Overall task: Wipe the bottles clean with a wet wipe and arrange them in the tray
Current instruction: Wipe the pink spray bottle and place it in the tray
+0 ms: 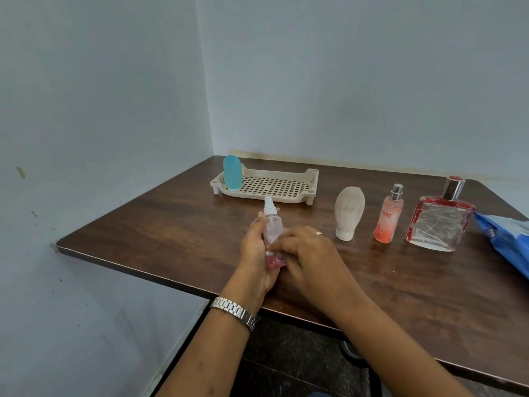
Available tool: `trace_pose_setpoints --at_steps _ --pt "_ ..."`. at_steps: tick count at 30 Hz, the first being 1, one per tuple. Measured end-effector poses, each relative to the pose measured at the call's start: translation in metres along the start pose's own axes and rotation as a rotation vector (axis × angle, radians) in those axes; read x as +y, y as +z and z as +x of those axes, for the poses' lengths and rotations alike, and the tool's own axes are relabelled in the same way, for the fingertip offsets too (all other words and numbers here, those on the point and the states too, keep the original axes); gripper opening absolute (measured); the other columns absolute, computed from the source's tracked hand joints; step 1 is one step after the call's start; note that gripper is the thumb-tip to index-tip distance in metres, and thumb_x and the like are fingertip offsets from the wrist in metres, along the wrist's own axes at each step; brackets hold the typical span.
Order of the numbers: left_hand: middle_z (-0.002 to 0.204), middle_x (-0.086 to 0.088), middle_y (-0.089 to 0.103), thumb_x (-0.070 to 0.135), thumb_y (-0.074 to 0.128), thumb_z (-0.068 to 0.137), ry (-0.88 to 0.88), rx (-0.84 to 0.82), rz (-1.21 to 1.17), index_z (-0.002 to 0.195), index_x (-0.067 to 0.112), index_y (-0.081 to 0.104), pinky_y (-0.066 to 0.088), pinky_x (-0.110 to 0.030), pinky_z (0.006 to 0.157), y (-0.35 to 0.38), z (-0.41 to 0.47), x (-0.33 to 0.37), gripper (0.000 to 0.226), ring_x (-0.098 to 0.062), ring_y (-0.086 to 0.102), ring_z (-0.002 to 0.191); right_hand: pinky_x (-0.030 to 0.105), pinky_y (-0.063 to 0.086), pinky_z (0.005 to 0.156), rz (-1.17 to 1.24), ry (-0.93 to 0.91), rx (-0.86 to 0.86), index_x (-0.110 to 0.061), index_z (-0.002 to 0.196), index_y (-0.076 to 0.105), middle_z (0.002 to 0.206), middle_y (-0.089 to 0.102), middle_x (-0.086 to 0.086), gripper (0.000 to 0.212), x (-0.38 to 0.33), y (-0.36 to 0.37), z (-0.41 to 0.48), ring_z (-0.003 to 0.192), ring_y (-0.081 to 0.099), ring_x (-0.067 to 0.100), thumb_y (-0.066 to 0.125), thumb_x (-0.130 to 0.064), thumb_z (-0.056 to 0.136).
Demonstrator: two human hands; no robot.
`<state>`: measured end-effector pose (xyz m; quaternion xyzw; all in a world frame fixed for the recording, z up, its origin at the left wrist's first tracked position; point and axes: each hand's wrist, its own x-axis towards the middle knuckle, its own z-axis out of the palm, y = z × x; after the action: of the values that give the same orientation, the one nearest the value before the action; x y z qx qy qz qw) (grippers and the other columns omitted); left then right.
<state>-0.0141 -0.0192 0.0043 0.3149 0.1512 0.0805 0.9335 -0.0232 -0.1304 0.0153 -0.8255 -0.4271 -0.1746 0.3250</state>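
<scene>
Head view: left grip [257, 259] was clamped round a small clear pink plastic spray bottle [272, 233]. The bottle's long axis ran away from the person, white nozzle at the far end. Right grip [306, 253] curled onto the bottle's side from the right; no wipe clearly seen. Cream perforated plastic tray [313, 181] sat on the dark wooden surface [171, 224] just beyond both grips, a rounded blue bottle [232, 173] standing at its left end. Likely mid-wipe. Left grip looked nearer the tray for placing.
</scene>
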Motion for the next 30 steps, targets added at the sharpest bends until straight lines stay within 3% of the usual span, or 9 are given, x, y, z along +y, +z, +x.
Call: trace_pose_setpoints --at_steps 3,6,10,14,18,22,25,30 --pt "0.071 -0.007 0.055 0.038 0.052 0.095 0.012 0.001 0.009 0.123 0.006 0.055 0.051 -0.025 0.05 0.0 0.001 0.0 0.043 -0.015 0.055 0.06 0.026 0.048 0.078 0.003 -0.006 -0.042 -0.019 0.091 0.074 0.093 0.067 -0.007 0.028 0.003 -0.003 -0.003 0.087 0.057 0.012 0.048 -0.02 0.083" --pt "0.076 -0.01 0.062 0.037 0.047 0.097 0.044 -0.072 0.034 0.126 0.005 0.052 0.055 -0.027 0.052 -0.001 0.001 -0.001 0.043 -0.018 0.064 0.063 0.025 0.045 0.08 -0.01 0.011 0.038 -0.017 0.092 0.074 0.092 0.067 -0.003 0.021 0.007 -0.004 0.012 0.087 0.057 0.011 0.057 -0.008 0.083" --pt "0.09 -0.01 0.071 0.032 0.044 0.099 0.062 -0.128 0.018 0.123 0.007 0.059 0.057 -0.031 0.064 -0.002 -0.002 0.0 0.037 -0.021 0.07 0.08 0.011 0.04 0.075 -0.036 0.05 0.148 -0.012 0.093 0.073 0.093 0.065 0.001 0.018 0.007 0.004 0.041 0.082 0.053 0.008 0.061 -0.006 0.081" --pt "0.08 -0.012 0.07 0.033 0.044 0.099 0.004 -0.151 -0.076 0.117 0.004 0.058 0.056 -0.028 0.054 -0.002 -0.003 0.003 0.036 -0.02 0.07 0.069 0.026 0.046 0.077 -0.076 0.02 0.11 -0.014 0.091 0.073 0.092 0.065 0.0 0.015 0.003 0.009 0.035 0.086 0.055 0.014 0.061 -0.01 0.083" --pt "0.09 -0.015 0.062 0.034 0.05 0.097 -0.013 -0.068 -0.02 0.134 0.008 0.047 0.058 -0.032 0.056 -0.004 0.004 0.002 0.045 -0.024 0.064 0.073 0.023 0.045 0.075 -0.086 -0.023 0.059 -0.015 0.089 0.073 0.09 0.067 -0.004 0.023 0.006 0.005 0.01 0.087 0.055 0.013 0.052 -0.01 0.081" --pt "0.087 -0.011 0.055 0.032 0.054 0.095 0.026 -0.024 0.023 0.121 0.015 0.054 0.049 -0.023 0.04 -0.002 0.004 0.001 0.03 -0.018 0.054 0.064 0.022 0.046 0.072 -0.111 -0.05 -0.025 -0.015 0.088 0.073 0.088 0.066 -0.004 0.035 0.005 0.004 -0.002 0.085 0.055 0.013 0.039 -0.02 0.083" --pt "0.084 -0.009 0.059 0.026 0.051 0.097 0.07 -0.1 0.052 0.107 0.019 0.053 0.053 -0.029 0.048 0.0 0.002 0.0 0.013 -0.019 0.059 0.064 0.021 0.04 0.075 -0.092 -0.006 0.01 -0.015 0.092 0.073 0.091 0.066 -0.003 0.023 0.011 -0.002 0.007 0.087 0.055 0.013 0.053 -0.008 0.083" --pt "0.082 -0.008 0.066 0.024 0.051 0.096 0.074 -0.172 -0.002 0.118 0.017 0.054 0.056 -0.031 0.052 0.0 -0.003 0.001 0.023 -0.019 0.067 0.067 0.03 0.048 0.077 -0.062 0.041 0.15 -0.013 0.09 0.071 0.09 0.065 0.001 0.013 0.01 0.008 0.032 0.085 0.057 0.018 0.06 -0.011 0.083"
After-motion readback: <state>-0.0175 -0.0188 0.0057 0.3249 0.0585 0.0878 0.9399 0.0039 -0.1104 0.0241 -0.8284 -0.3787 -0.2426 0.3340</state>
